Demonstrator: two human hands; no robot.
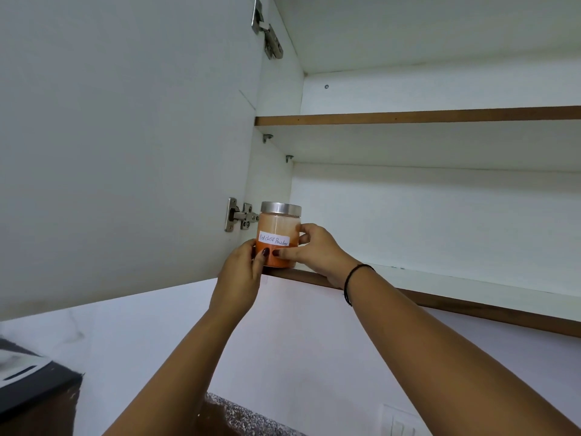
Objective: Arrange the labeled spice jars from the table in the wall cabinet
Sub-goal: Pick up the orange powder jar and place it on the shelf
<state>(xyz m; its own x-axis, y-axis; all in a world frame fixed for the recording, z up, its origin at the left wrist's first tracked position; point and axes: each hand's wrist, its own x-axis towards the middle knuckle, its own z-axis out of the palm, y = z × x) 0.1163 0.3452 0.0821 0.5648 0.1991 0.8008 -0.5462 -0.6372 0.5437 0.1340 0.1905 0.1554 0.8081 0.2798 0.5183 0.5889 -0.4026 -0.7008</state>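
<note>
A glass jar [279, 226] with a steel lid, orange-red powder and a white label reading "Red chilli Powder" stands at the left front corner of the wall cabinet's bottom shelf [440, 286]. My left hand [240, 278] grips its lower left side, thumb across the front. My right hand [316, 250] holds its right side with fingers curled round the glass and thumb on the front. Both arms reach up from below. No other jars are in sight.
The cabinet door [125, 146] hangs open on the left, with hinges [239, 217] right beside the jar. An upper shelf [408, 116] sits above. A white wall, a speckled countertop [239, 416] and a dark appliance [34, 382] lie below.
</note>
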